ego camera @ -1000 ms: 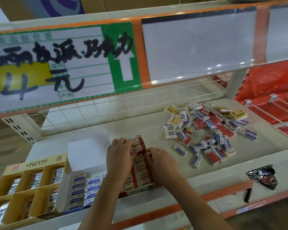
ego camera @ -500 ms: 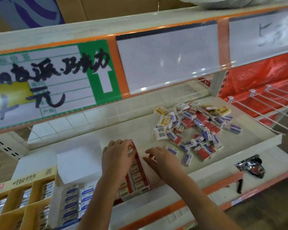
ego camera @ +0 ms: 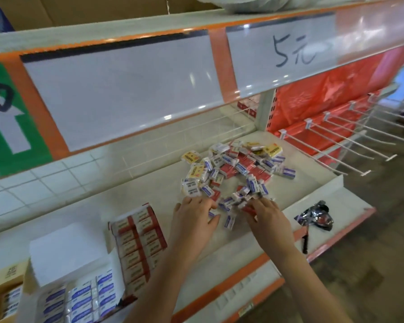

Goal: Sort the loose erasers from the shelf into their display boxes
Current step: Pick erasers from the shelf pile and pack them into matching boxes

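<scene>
The pile of loose erasers [ego camera: 233, 173], in red, blue and yellow sleeves, lies on the white shelf [ego camera: 131, 194] right of centre. Both hands are at its near edge. My left hand [ego camera: 194, 217] lies with fingers spread over a blue eraser [ego camera: 211, 214]. My right hand [ego camera: 266, 217] curls its fingers round a red eraser [ego camera: 247, 209] that peeks out by the thumb. To the left stand the red display box [ego camera: 135, 248], filled with rows of erasers, the blue display box [ego camera: 79, 299] and the yellow display box [ego camera: 0, 299].
A white box flap [ego camera: 65, 250] stands up behind the blue box. A crumpled foil wrapper [ego camera: 315, 217] lies on the lower ledge at right. Wire hooks [ego camera: 336, 141] jut out from the red panel to the right. A price strip overhangs the shelf.
Both hands left the red display box and moved right to the near edge of the loose pile. The view swung right with them.
</scene>
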